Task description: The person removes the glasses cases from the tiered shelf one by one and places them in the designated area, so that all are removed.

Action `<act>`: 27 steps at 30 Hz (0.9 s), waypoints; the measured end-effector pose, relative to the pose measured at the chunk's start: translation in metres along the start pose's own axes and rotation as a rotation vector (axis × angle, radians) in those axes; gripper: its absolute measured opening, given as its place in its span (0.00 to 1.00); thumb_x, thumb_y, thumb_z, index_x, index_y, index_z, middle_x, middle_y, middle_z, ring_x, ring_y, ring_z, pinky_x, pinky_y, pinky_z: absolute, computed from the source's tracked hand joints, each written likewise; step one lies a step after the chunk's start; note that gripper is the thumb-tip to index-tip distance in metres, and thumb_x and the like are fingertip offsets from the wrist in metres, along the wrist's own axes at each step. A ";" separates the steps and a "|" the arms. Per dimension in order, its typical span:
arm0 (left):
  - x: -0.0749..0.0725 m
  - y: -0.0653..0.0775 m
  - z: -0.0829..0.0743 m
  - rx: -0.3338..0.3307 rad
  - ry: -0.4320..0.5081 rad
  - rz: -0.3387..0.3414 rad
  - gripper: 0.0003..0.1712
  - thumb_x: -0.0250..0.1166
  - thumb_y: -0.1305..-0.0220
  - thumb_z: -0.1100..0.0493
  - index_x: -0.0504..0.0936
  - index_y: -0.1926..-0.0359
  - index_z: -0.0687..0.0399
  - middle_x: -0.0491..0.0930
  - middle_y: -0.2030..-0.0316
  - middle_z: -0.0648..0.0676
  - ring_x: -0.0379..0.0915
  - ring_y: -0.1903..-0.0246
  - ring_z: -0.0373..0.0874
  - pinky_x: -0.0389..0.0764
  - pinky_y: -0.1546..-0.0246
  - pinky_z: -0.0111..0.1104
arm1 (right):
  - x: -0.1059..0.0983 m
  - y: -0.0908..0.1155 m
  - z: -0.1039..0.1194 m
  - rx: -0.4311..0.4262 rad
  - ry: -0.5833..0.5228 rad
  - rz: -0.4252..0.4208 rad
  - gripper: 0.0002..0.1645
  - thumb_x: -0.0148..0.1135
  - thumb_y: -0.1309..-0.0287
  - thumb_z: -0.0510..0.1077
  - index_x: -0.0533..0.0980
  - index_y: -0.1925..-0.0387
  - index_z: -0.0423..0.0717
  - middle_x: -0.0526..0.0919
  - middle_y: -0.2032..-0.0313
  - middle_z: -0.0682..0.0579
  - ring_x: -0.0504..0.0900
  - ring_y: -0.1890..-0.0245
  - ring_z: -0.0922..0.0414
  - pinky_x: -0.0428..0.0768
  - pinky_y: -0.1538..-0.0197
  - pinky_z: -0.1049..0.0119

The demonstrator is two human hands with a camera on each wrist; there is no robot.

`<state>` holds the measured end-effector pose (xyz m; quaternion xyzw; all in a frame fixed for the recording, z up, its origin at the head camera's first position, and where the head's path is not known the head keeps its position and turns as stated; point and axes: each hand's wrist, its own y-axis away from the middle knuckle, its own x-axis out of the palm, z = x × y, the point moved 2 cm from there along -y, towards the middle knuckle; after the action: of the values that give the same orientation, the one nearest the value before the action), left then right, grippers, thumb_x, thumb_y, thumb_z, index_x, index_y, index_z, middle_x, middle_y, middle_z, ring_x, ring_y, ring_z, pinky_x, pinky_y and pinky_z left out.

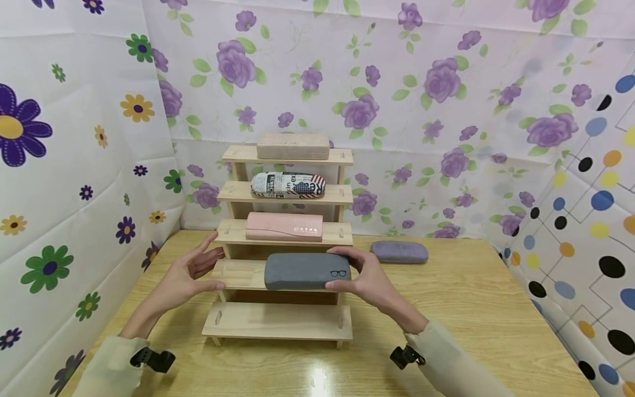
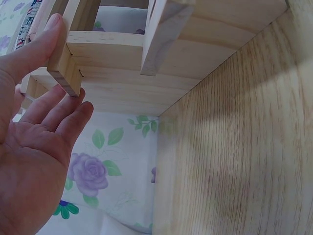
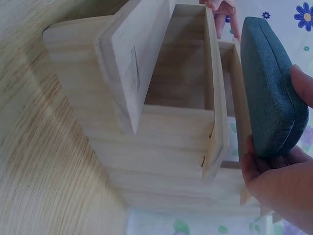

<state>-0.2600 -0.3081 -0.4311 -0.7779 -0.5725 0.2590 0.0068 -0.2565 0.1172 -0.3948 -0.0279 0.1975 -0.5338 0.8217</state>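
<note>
Pinching the grey-blue, rounded fabric glasses case by its right end, with the right hand, thumb at the front! Over the right part of the second-lowest shelf of the pale wooden five-tier rack; hard to tell if fully resting. Over to the left hand: fingers spread wide, nothing in the grasp, right beside the shelf's end. Seems best to ease leftward gently, keep square to the shelf front, line up under the pink oblong case, and let go only once flat.
</note>
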 end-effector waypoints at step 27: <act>0.000 0.000 -0.002 -0.008 -0.022 0.005 0.64 0.78 0.40 0.69 0.49 0.14 0.42 0.63 0.26 0.71 0.64 0.28 0.57 0.72 0.35 0.25 | -0.093 0.057 -0.019 0.008 0.057 -0.047 0.37 0.76 0.38 0.36 0.73 0.29 0.39 0.73 0.33 0.39 0.81 0.42 0.53 0.85 0.47 0.64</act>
<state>-0.2588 -0.3079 -0.4294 -0.7763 -0.5718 0.2654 -0.0031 -0.2467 0.2272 -0.3996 -0.0140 0.2178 -0.5542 0.8033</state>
